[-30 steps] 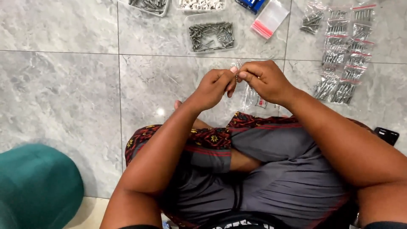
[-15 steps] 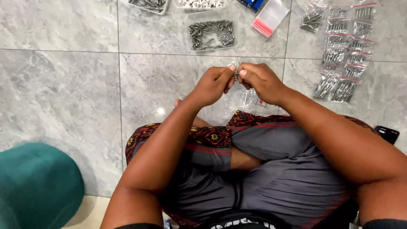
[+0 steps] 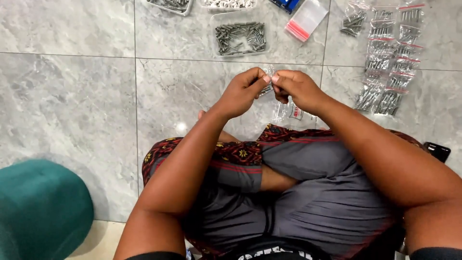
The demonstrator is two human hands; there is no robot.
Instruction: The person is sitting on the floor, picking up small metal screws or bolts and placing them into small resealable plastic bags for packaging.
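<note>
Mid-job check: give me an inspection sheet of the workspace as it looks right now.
Surface: grey marbled floor tiles.
Job's things: small clear bag pinched between both hands; clear tray of metal screws ahead.
Clutter: filled screw bags in rows at right; empty red-striped bag; more trays along the top edge.
Grippers: left hand and right hand, fingertips meeting on the bag.
Cables: nothing seen.
Surroundings: teal cushion at lower left; dark object at right.
</note>
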